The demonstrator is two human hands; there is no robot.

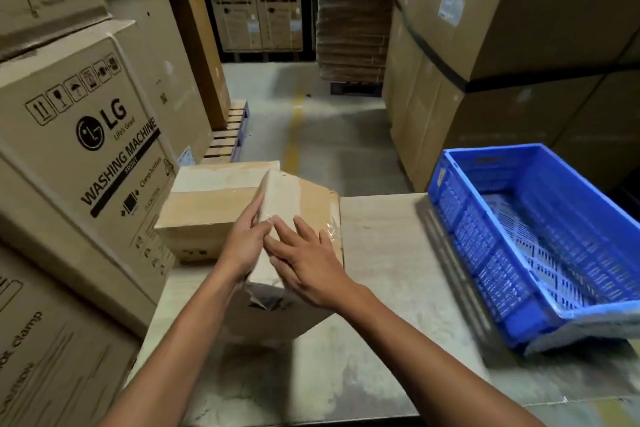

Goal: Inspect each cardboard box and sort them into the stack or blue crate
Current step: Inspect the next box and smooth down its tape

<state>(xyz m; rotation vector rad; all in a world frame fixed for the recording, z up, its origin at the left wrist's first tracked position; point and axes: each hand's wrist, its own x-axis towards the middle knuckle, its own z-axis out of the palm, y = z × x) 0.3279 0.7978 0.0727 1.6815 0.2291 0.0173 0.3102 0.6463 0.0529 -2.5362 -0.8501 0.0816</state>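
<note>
**Q:** Fig. 1, head view. Where is the item under inspection?

**A:** The held box, a small taped cardboard carton, sits tilted over the table, just in front of the person. Its far end is raised. Whether its near corner touches the tabletop cannot be told, because shadow covers it.

**Q:** How do the hands meet it?

**A:** The left hand grasps the left edge, with its fingers lying up the side face and its thumb over the top. The right hand lies flat on the upper face, fingers straight and spread, pressing rather than clasping.

**Q:** What marks the two destinations?

**A:** The second box rests on the table's far left corner, just behind the held one and beside the washing-machine carton. It is probably the start of the stack. The blue crate stands on the right of the table, well apart from the hands. No box shows on the part of its slatted floor that is in view.

**Q:** How far along is the sort?

**A:** It appears to be early. At most one box looks placed and the crate has received nothing visible. The present box seems to be mid-inspection, so its verdict and placement are not yet made. How many boxes wait out of view cannot be told.
</note>
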